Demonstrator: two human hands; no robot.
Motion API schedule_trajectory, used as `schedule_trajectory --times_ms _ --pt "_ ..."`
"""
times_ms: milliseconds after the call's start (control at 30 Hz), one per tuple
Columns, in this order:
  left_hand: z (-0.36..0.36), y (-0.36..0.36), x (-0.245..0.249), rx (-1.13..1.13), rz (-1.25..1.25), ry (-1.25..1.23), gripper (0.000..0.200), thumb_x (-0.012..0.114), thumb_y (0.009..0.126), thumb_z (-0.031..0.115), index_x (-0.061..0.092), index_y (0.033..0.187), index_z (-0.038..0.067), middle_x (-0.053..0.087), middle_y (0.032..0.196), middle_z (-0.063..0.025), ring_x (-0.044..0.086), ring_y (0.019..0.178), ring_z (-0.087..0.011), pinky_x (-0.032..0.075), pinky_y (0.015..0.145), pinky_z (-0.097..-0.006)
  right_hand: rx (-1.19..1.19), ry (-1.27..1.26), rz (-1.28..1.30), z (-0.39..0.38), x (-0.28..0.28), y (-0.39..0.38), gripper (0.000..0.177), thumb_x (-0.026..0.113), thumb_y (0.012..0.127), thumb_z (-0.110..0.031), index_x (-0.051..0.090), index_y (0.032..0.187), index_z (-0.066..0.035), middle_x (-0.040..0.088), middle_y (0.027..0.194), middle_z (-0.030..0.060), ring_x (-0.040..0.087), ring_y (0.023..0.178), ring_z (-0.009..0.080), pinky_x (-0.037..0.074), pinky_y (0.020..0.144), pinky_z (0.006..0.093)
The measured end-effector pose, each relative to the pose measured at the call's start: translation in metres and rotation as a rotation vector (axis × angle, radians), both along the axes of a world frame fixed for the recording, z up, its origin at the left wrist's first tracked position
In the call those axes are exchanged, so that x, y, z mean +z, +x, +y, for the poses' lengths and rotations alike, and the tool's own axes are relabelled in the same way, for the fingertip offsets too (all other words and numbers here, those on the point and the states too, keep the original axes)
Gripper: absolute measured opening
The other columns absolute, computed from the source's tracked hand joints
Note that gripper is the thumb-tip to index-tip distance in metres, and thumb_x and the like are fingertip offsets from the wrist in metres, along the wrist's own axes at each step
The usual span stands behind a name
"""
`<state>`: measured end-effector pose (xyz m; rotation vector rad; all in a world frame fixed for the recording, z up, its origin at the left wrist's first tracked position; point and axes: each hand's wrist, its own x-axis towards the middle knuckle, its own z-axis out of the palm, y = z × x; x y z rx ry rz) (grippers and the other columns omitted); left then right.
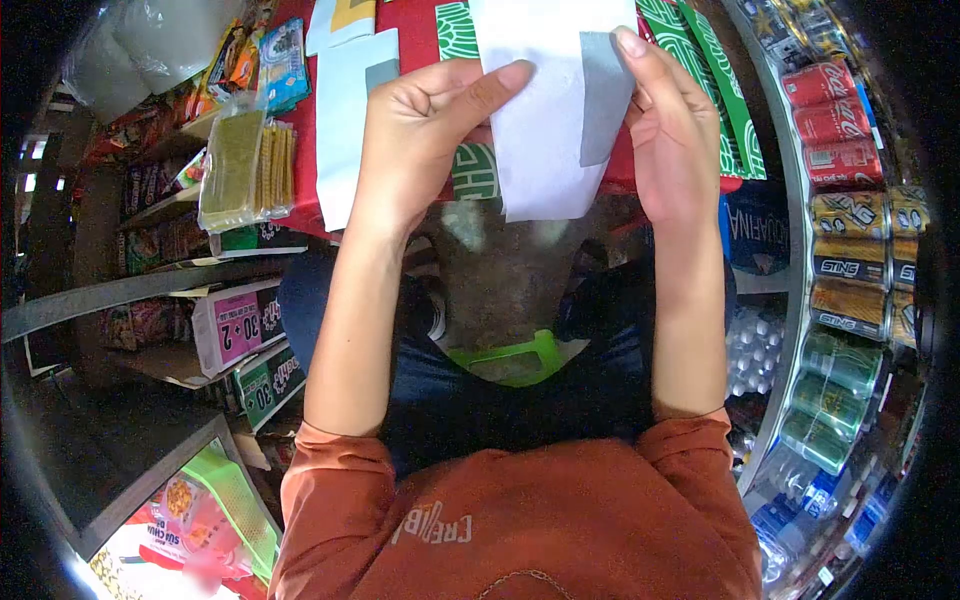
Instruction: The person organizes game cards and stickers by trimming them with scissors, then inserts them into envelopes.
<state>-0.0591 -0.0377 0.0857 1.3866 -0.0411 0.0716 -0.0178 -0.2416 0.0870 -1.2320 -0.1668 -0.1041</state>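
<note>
A white paper piece (540, 130) with a grey strip along its right side is held up between both hands, over the table's front edge. My left hand (430, 130) pinches its left edge, thumb on the front and the other fingers curled behind. At the upper right, my right hand (675, 125) grips the edge by the grey strip between thumb and fingers. Beside my left hand, a similar white piece with a grey patch (345, 135) lies on the red table covering (415, 35). Green patterned strips (475, 172) show under and beside the held paper.
Shelves of packets and boxes (235, 325) line the left side. Packs of flat yellowish sheets (240, 165) stand by the table's left edge. Stacked drink cans (835, 125) and bottles (805, 485) fill the right side. A green plastic object (510, 360) is low between the legs.
</note>
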Motion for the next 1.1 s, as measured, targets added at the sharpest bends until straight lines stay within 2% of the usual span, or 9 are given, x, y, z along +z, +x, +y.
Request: schedule_trajectory --times_ms 200,300,400,633,933,1033,1100 --pt "-0.003 0.000 0.000 -0.013 -0.037 -0.012 0.016 0.079 0.094 0.019 0.080 0.100 0.004 0.075 0.086 0.0016 0.061 0.069 -0.0026 0.047 0.064 -0.0196 -0.011 0.005 -0.008 -0.003 0.000 0.000 0.024 0.071 0.099 -0.020 0.076 0.114 -0.002 0.075 0.110 0.0070 0.069 0.103 0.0140 0.051 0.095 0.0308" --pt "0.001 -0.002 0.006 -0.028 0.038 0.100 0.016 0.076 0.095 0.014 0.079 0.104 0.001 0.078 0.098 -0.0052 0.069 0.086 -0.0095 0.052 0.081 -0.0243 -0.049 -0.005 -0.022 0.001 0.003 -0.002 0.024 0.072 0.098 -0.020 0.075 0.114 -0.002 0.075 0.111 0.0069 0.068 0.103 0.0138 0.051 0.095 0.0304" --pt "0.000 -0.001 0.003 -0.023 0.008 0.079 0.015 0.076 0.095 0.013 0.079 0.105 0.001 0.078 0.100 -0.0056 0.070 0.088 -0.0092 0.052 0.083 -0.0241 -0.066 0.006 -0.024 0.002 0.006 -0.003 0.024 0.072 0.098 -0.020 0.076 0.113 -0.002 0.074 0.108 0.0055 0.067 0.099 0.0121 0.050 0.093 0.0294" --pt "0.000 -0.003 0.002 -0.047 0.026 0.130 0.016 0.075 0.095 0.012 0.079 0.106 0.002 0.078 0.100 -0.0050 0.069 0.088 -0.0083 0.052 0.083 -0.0233 -0.059 0.054 -0.051 -0.002 0.005 -0.001 0.020 0.073 0.097 -0.019 0.076 0.108 -0.002 0.071 0.096 0.0003 0.061 0.086 0.0065 0.048 0.082 0.0245" --pt "-0.001 -0.003 0.000 -0.091 0.007 0.157 0.013 0.074 0.095 0.009 0.079 0.106 0.003 0.078 0.100 -0.0041 0.068 0.087 -0.0068 0.052 0.081 -0.0230 -0.106 0.062 -0.044 -0.010 0.003 0.004 0.021 0.072 0.098 -0.017 0.075 0.111 -0.001 0.073 0.100 0.0030 0.063 0.088 0.0071 0.048 0.081 0.0245" --pt "-0.002 -0.004 0.001 -0.117 0.016 0.155 0.014 0.074 0.095 0.009 0.079 0.106 0.003 0.078 0.100 -0.0034 0.068 0.086 -0.0062 0.052 0.079 -0.0226 -0.095 0.039 -0.081 -0.010 0.006 0.004 0.023 0.072 0.098 -0.019 0.075 0.113 -0.002 0.074 0.103 0.0038 0.066 0.092 0.0089 0.049 0.086 0.0260" --pt "-0.002 -0.004 0.001 -0.133 0.022 0.135 0.014 0.074 0.095 0.010 0.079 0.106 0.003 0.078 0.099 -0.0027 0.067 0.084 -0.0056 0.051 0.078 -0.0221 -0.117 0.082 -0.017 0.000 0.018 -0.003 0.020 0.070 0.099 -0.017 0.074 0.108 0.001 0.075 0.100 0.0068 0.069 0.091 0.0123 0.052 0.083 0.0278"
